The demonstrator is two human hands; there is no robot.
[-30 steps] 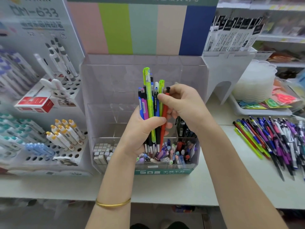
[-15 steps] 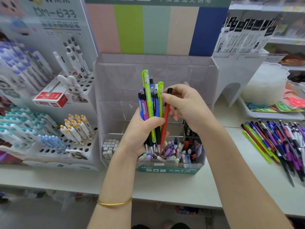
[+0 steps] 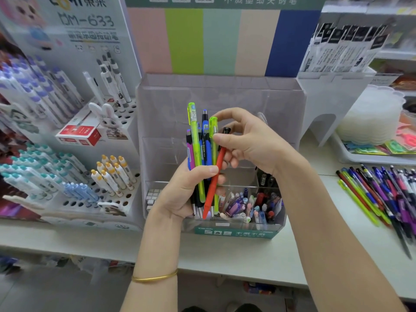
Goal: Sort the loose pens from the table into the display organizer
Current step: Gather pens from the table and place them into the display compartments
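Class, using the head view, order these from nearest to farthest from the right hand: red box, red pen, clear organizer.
1. Red pen, held in the right hand.
2. Clear organizer, just behind it.
3. Red box, far left, on the display.

Readable stuff: the white display board (image 3: 90, 41) at the tabletop's far left says "DM-633" in big outline letters, with "OMI東米" above it, cut off. The green header strip (image 3: 225, 0) up top reads roughly 不溅墨细尖钢笔. The display organizer (image 3: 292, 154) has a green front label (image 3: 234, 233) with Chinese on it, too blurry to read. The print on the blue pen (image 3: 206, 143) is too small.
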